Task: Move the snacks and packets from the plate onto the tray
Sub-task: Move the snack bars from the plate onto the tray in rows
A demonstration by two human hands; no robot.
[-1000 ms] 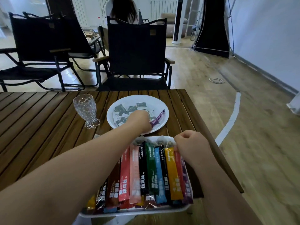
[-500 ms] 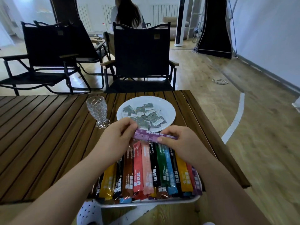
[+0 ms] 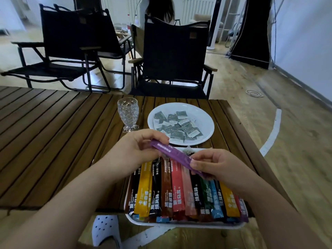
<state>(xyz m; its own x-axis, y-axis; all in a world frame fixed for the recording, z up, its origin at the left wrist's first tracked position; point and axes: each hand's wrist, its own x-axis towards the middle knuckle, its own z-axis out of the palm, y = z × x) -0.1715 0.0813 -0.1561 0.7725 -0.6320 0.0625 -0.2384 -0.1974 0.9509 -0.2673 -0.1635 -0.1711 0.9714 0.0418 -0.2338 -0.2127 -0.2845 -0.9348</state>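
The purple stick packet (image 3: 177,157) is tilting since earlier, the left hand (image 3: 138,150) and right hand (image 3: 213,165) pinching its ends above the tray (image 3: 179,224). It is looking light and limp, so gripping both ends suits.

Glossy white plate (image 3: 206,121), cut glass cup (image 3: 128,114), slatted wooden table (image 3: 53,132).

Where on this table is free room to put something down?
Bare slats of the table lie left of the glass and tray. The plate's right side is bare. The tray is packed with sticks; packets crowd the plate's left.
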